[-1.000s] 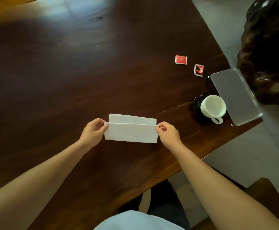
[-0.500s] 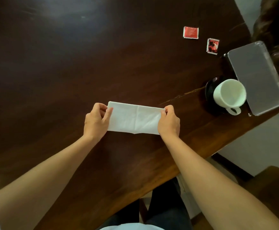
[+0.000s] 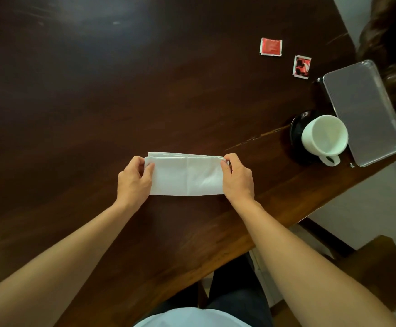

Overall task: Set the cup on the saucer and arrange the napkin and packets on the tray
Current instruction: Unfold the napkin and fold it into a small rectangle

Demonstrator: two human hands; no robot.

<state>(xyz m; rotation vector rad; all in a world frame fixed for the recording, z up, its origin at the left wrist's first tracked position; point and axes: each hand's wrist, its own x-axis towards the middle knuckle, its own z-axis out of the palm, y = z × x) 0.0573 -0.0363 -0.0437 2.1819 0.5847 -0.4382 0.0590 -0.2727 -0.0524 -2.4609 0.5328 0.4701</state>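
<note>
On the dark wooden bench (image 3: 98,102), centre frame, my left hand (image 3: 134,180) and right hand (image 3: 238,179) pinch the ends of the white folded paper napkin (image 3: 187,177). Uneven pulling could skew its layers. The clear rectangular tray (image 3: 366,109) at right overhangs the edge; a knock might tip it.

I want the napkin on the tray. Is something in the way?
Yes. The cup on its saucer sits between the napkin and the tray, touching the tray's near edge. The napkin must go over or around it.
</note>
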